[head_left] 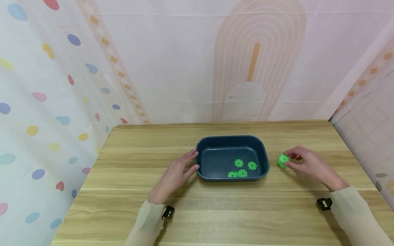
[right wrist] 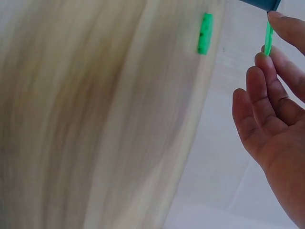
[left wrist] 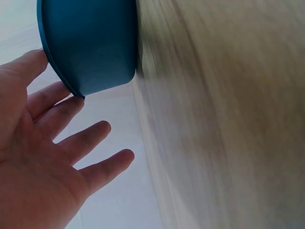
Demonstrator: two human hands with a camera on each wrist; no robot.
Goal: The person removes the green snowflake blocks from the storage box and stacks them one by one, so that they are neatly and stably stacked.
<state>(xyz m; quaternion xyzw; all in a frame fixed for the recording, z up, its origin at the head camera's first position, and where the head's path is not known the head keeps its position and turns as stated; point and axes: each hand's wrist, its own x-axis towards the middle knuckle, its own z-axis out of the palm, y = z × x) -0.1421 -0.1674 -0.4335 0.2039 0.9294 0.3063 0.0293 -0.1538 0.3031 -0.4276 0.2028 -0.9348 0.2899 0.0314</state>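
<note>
A dark blue rectangular bin (head_left: 215,159) stands on the table, with several green notched discs (head_left: 252,165) lying inside. My left hand (head_left: 175,174) rests its fingertips and thumb against the bin's left rim; in the left wrist view the hand (left wrist: 47,157) has its fingers spread, some of them touching the bin (left wrist: 90,43) and others free. To the right of the bin, my right hand (head_left: 307,164) pinches a green notched disc (right wrist: 269,36) between thumb and fingertips, above the table. A second green disc (right wrist: 205,33) lies on the wood below it, mostly hidden in the head view.
The wooden table (head_left: 129,191) reaches back to a patterned cloth (head_left: 172,68) hanging behind it. More cloth with coloured spots (head_left: 32,130) hangs along the left side. A black strap piece (head_left: 324,204) sits at the right wrist and another (head_left: 168,212) at the left.
</note>
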